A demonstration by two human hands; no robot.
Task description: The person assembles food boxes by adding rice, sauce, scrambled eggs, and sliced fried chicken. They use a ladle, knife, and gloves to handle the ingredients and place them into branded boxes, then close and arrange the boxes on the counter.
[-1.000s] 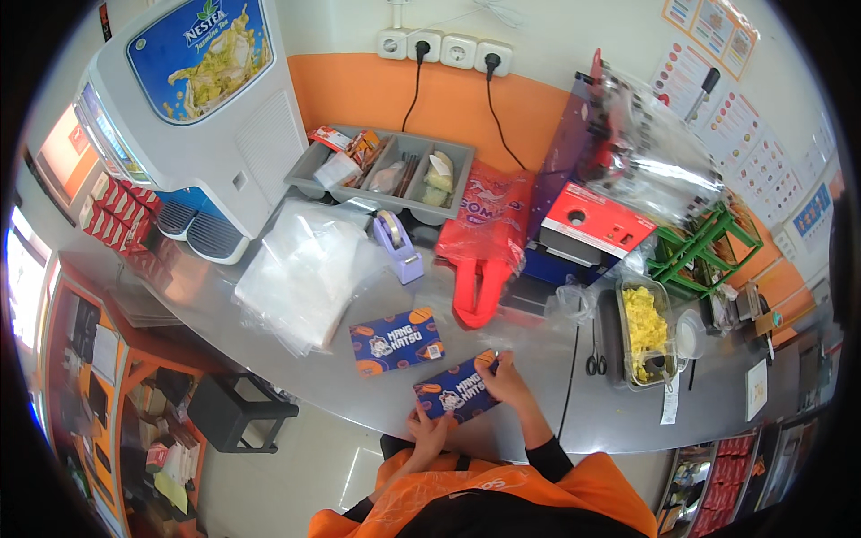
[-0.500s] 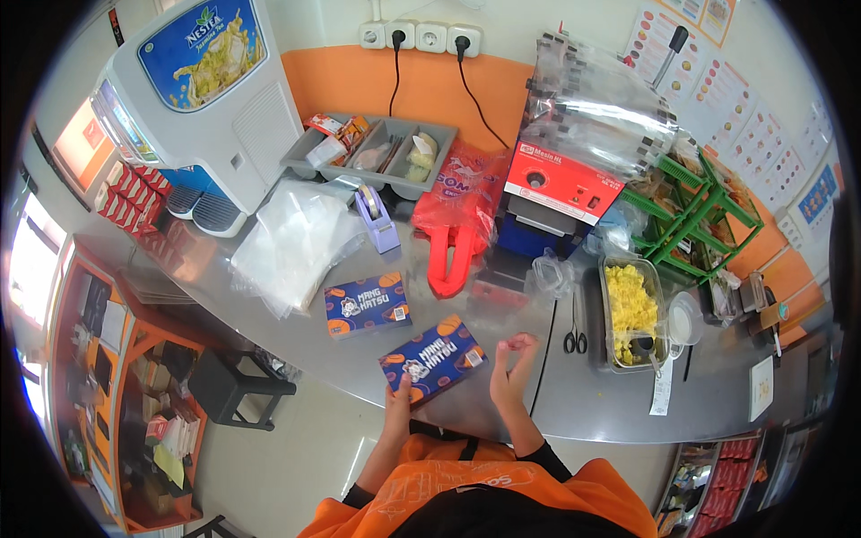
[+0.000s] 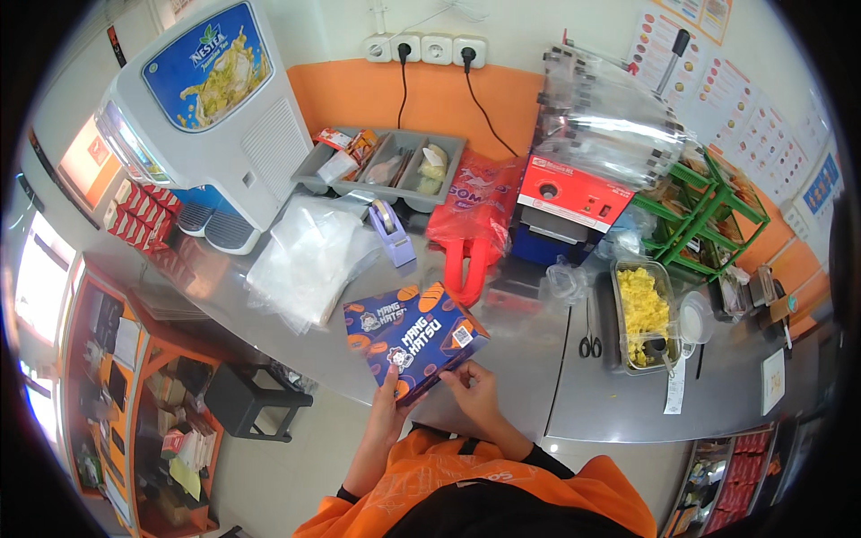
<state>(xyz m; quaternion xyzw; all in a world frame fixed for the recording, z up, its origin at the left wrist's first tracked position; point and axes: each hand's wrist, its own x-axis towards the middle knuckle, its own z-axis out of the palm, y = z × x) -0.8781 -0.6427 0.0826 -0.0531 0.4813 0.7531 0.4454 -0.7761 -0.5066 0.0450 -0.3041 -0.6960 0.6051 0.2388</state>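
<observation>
Above the near edge of the metal counter, my left hand (image 3: 387, 408) grips a dark blue cardboard food box (image 3: 429, 334) with orange pictures, thumb on its top face. The box is tilted, so its right side panel shows. At its near right edge, my right hand (image 3: 475, 393) is closed, with curled fingers and thumb against the cardboard. Just behind and to the left is a second matching box (image 3: 364, 316), partly covered by the held one.
Behind lie clear plastic bags (image 3: 309, 255), a purple tape dispenser (image 3: 391, 235) and a red bag (image 3: 471, 220). A sealing machine (image 3: 574, 197) stands behind right. Scissors (image 3: 589, 341) and a tray of yellow food (image 3: 619, 309) are to the right; a drink dispenser (image 3: 260, 143) is at far left.
The held box has risen and tilted, now overlapping the second box in view. My right hand has moved left and down from beside the box onto its near right edge.
</observation>
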